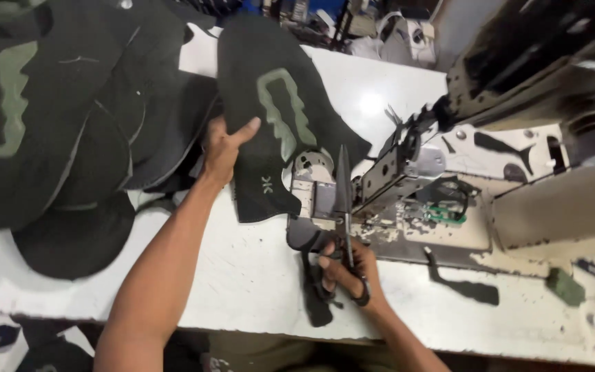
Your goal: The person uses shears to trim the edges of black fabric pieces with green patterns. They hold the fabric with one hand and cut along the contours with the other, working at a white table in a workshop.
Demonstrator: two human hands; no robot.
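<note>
Left hand: your fingers are clamping the black shoe piece by its edge.
Right hand: your fingers are gripping the scissors beside the sewing machine.

A worn white table carries everything. Black fabric pieces pile at ten o'clock — a sewing machine at two.

The black knit cloth shoe piece with a green patch looks soft and matt. The long scissors are dark, smooth metal. The white table is painted, scuffed and stained. The old metal sewing machine has chipped, worn paint.
</note>
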